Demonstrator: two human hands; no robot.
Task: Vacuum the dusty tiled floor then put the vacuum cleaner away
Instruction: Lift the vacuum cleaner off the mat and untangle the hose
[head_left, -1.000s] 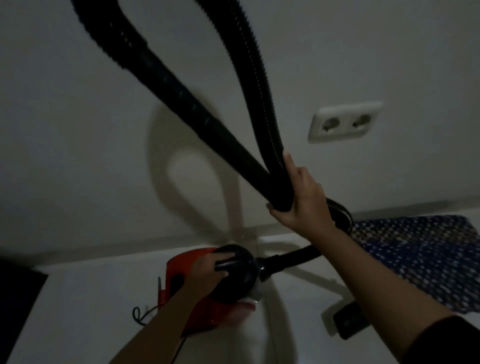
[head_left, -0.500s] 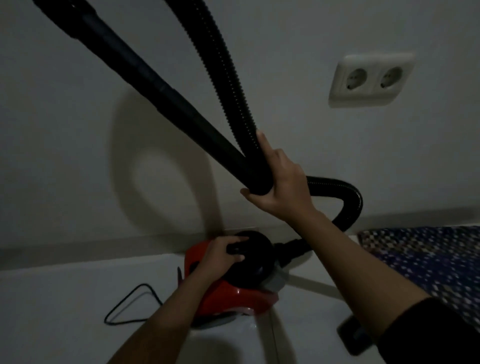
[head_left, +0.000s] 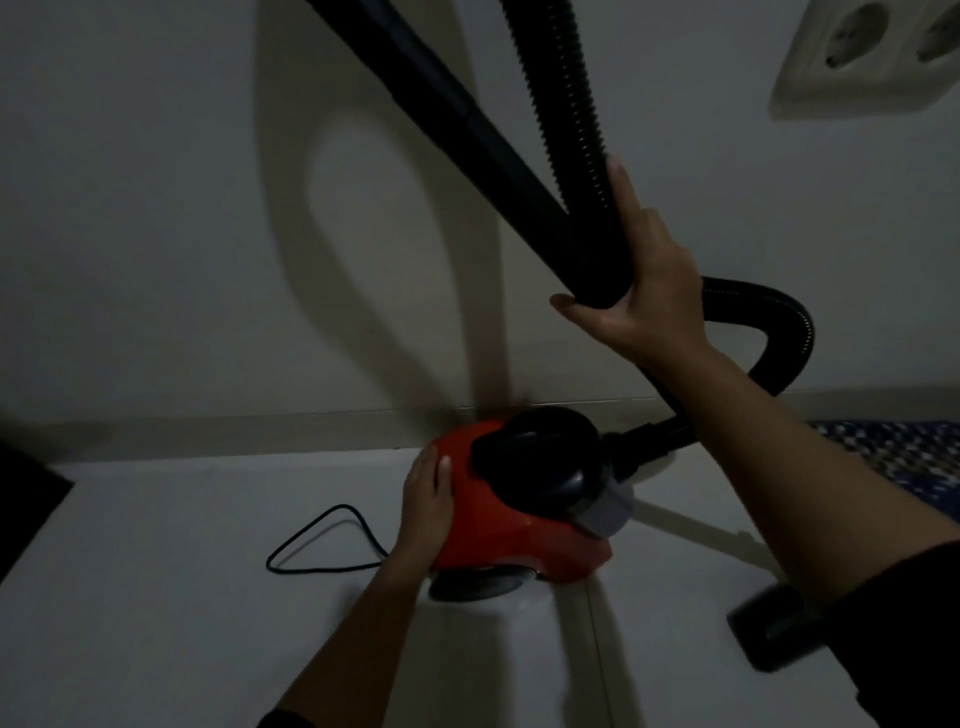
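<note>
A small red vacuum cleaner (head_left: 498, 525) with a black handle on top sits on the white tiled floor (head_left: 156, 597) against the wall. My left hand (head_left: 423, 506) lies flat on its red left side, off the handle, fingers together. My right hand (head_left: 641, 275) grips the black rigid tube (head_left: 467, 130) and the ribbed hose (head_left: 566, 98) together, held up in front of the wall. The hose loops down behind my right forearm to the vacuum's front. A thin black power cord (head_left: 317, 540) curls on the floor to the left.
A double wall socket (head_left: 872, 57) is at the upper right. A blue patterned mat (head_left: 904, 457) lies on the floor at right. A black floor nozzle (head_left: 769, 634) rests under my right forearm. A dark object (head_left: 26, 499) is at the left edge.
My left hand has let go of the vacuum's black handle and now rests on its red side. The vacuum stands nearer the wall, and the view has moved closer.
</note>
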